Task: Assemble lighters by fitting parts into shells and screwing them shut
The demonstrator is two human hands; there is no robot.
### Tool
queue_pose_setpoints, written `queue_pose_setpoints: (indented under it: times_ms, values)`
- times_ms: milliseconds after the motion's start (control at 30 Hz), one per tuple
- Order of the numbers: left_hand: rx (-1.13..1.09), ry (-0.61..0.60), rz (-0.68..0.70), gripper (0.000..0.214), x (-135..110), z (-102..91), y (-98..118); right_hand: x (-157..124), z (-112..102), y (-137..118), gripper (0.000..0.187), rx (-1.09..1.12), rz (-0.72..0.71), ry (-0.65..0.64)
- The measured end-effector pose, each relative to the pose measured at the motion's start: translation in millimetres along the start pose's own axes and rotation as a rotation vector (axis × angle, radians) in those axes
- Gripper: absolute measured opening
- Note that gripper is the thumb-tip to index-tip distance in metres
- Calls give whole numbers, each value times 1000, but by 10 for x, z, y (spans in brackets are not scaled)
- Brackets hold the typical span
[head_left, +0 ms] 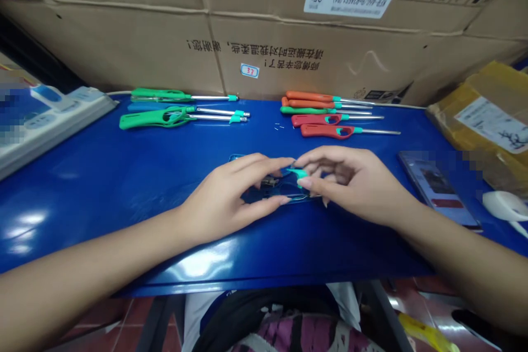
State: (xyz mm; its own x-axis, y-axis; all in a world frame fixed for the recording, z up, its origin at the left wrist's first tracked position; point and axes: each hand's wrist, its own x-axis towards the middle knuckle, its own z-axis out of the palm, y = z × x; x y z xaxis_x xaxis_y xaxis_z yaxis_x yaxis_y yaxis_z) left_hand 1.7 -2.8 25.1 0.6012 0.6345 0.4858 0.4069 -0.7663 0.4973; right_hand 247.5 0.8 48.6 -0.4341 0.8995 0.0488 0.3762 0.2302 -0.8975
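An opened blue gas lighter casing (252,193) lies on the table in front of me, with small metal parts showing inside it. My left hand (225,192) spans the casing, fingers along its far side and thumb along its near side. Between the thumb and fingers of my right hand (358,184) is a turquoise lighter trigger (301,177), pinched just over the casing's right part. A thin metal rod shows under the right fingers. My hands partly cover the casing.
Green and blue lighters (154,117) lie at the back left; orange, red and green ones (325,131) lie at the back right. Tiny white pins (278,127) sit between them. A power strip (61,121), phone (437,190), yellow-taped box (470,115) and large carton (157,44) surround the blue table.
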Motion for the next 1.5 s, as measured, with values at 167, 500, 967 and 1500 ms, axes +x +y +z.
queue_pose_setpoints:
  times_ms: [167, 500, 967, 1500]
  values:
    - [24, 42, 102, 27, -8, 11, -18, 20, 104, 6, 36, 449, 236, -187]
    - [-96, 170, -4, 5, 35, 82, 23, 15, 155, 98, 17, -124, -220, -2]
    - [-157, 191, -50, 25, 56, 86, -4, 102, 119, 81, 34, 515, 138, -48]
    - [-40, 134, 101, 6, 40, 84, -25, 46, 139, 52, 27, 159, 78, -42]
